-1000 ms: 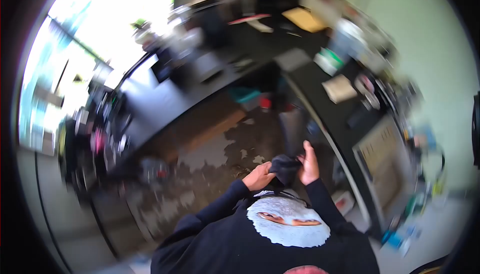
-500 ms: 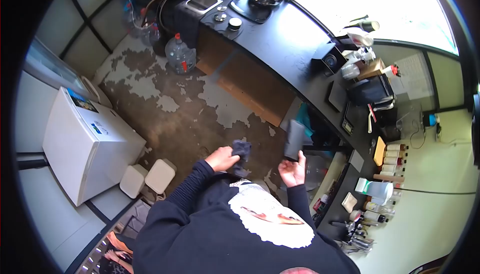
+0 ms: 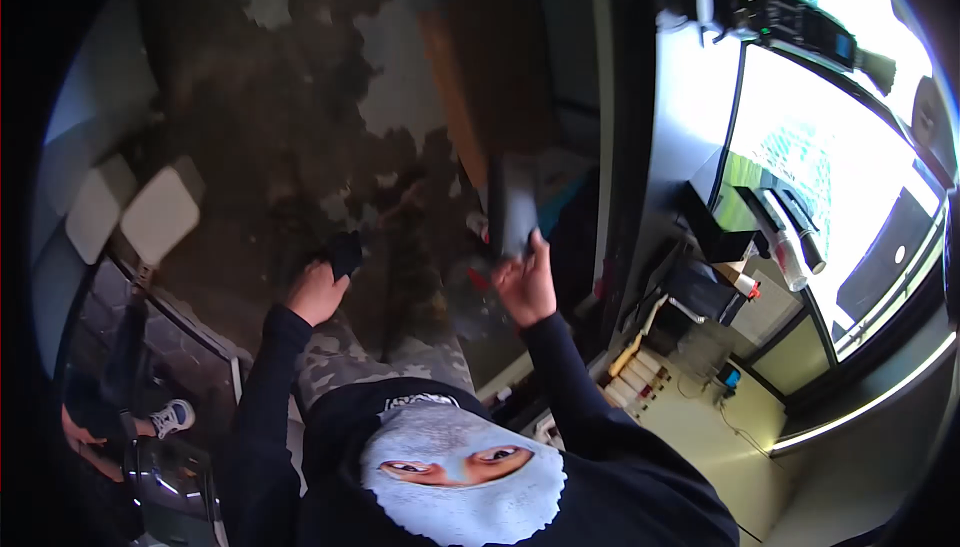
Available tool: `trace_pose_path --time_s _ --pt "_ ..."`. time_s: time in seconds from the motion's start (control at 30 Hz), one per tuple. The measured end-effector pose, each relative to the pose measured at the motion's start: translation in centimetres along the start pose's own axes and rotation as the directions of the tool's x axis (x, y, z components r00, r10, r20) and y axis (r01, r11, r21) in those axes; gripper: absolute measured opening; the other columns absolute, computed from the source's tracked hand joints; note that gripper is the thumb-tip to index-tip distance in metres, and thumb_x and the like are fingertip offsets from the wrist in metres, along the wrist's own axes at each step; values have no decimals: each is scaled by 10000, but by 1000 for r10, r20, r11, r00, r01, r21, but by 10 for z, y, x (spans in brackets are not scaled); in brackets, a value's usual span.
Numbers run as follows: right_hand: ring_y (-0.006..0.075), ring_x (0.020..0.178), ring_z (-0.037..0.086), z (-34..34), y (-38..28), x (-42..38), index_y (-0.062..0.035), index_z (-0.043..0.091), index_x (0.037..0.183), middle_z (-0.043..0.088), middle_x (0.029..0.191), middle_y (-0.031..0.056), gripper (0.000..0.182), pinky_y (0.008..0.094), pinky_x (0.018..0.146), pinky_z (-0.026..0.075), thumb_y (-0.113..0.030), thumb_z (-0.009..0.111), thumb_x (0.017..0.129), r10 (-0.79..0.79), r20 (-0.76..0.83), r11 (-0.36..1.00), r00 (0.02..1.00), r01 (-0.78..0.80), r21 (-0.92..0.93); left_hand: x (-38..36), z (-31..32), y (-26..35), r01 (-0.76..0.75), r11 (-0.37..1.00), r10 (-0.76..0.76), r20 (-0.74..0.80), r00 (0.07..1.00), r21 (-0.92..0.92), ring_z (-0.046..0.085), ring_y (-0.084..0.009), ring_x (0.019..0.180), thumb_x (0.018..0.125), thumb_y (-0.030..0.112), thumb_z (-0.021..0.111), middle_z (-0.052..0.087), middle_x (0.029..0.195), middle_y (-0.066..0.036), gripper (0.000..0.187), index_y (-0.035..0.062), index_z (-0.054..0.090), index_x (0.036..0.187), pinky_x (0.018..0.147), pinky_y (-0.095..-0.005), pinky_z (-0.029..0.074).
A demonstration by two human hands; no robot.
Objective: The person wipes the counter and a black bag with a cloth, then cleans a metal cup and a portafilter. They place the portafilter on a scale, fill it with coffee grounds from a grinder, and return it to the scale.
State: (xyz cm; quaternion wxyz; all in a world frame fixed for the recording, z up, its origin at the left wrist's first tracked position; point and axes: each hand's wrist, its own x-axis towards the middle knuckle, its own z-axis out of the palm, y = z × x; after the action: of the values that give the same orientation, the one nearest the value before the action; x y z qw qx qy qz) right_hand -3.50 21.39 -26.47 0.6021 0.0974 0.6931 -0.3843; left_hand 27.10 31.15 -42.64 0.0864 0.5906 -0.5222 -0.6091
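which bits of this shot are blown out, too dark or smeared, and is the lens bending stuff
Head view: window blown out to white; floor in deep shade; dark object at the right hand motion-blurred, with a pale sheen; shirt print fairly crisp; wide lens curves the edges, corners black.

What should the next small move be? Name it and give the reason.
Probably bring the dark cloth in the left hand across to the blurred dark object in the right hand, since both are in hand but held apart.
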Motion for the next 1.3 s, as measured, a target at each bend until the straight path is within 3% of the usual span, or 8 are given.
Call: trace_pose_path --time_s 0.27,0.43,0.73,0.87,0.97,1.17,1.23,1.3 --pt "106 786 592 -3 -18 176 -132 620 1057 647 883 -16 325 268 701 486 -439 625 950 -396 5 901 918 390 -189 87 130 -41 69 994 -89 247 965 88 612 -461 940 899 350 595 645 965 -297 420 -63 636 967 841 -529 488" --pt "130 768 622 -14 -87 212 -136 568 1151 654 962 4 344 301 684 495 -432 587 977 -792 5 582 610 757 -297 141 227 -90 -100 988 66 267 961 116 609 -444 949 892 372 612 632 1004 -290 449 -60 618 1015 849 -521 488" --pt "163 852 539 47 -280 284 -105 473 1374 575 1015 56 621 350 851 424 -522 606 934 -984 -163 130 70 909 -396 186 215 -115 23 999 -28 243 970 25 592 -442 976 858 271 628 628 1037 -271 366 -60 607 1015 865 -506 477" --pt "143 857 515 100 -377 336 -115 433 1421 548 1093 47 701 317 724 439 -605 551 934 -969 -34 236 246 871 -431 197 209 -111 99 994 -90 186 978 -38 583 -439 974 844 225 629 622 1023 -264 329 -53 608 1019 851 -513 467" --pt "129 778 509 150 -424 364 -108 450 1399 564 1033 47 695 288 654 433 -631 507 944 -987 5 138 160 866 -480 203 210 -113 105 993 -93 182 979 -55 582 -437 984 841 207 628 622 1045 -260 323 -48 612 1038 866 -509 465" --pt "130 540 540 132 -481 350 -92 632 1027 601 693 34 590 279 529 458 -658 496 933 -828 251 279 501 756 -592 211 206 -90 81 986 -59 146 987 -145 568 -437 1048 851 193 622 613 1128 -258 348 -58 607 1091 935 -488 452" --pt "172 767 593 74 -494 351 -141 582 1229 681 1027 47 557 310 670 494 -611 534 933 -763 275 407 585 765 -499 214 207 -88 58 990 -35 169 985 -132 564 -435 1067 854 193 621 610 1154 -258 361 -61 605 1111 954 -481 447" --pt "185 784 612 21 -484 339 -138 591 1211 683 1045 48 545 320 667 505 -598 560 921 -786 170 459 595 745 -484 217 209 -92 54 982 -20 188 982 -180 556 -429 1102 867 190 607 601 1203 -263 391 -65 592 1163 984 -469 436"
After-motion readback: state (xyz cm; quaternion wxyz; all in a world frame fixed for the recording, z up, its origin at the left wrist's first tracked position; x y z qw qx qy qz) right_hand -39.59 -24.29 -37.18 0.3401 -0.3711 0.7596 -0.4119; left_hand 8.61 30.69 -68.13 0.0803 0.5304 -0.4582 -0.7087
